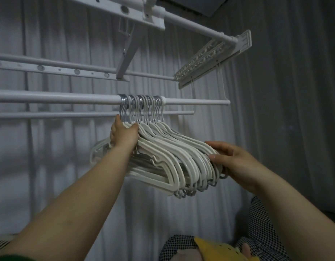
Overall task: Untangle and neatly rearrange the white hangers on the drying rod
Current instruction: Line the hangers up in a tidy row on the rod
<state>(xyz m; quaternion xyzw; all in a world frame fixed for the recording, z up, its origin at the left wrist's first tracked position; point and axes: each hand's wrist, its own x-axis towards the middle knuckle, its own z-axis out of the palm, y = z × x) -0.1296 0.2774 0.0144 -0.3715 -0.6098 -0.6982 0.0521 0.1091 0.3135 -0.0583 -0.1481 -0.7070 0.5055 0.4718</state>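
Observation:
Several white hangers [174, 153] hang bunched together from the white drying rod [68, 97], their metal hooks [142, 104] packed side by side near the rod's joint. My left hand [124, 135] grips the necks of the leftmost hangers just below the hooks, thumb on the near side. My right hand [232, 161] holds the right shoulder ends of the bunch, thumb on the near side and fingers behind it. The hangers' left halves are mostly hidden behind my left arm.
More white rods [50, 114] of the rack run parallel above and below. A white clip frame [212, 59] hangs at the upper right. Pale curtains fill the background. Checked fabric [261, 227] and a yellow item [219, 249] lie at the bottom right.

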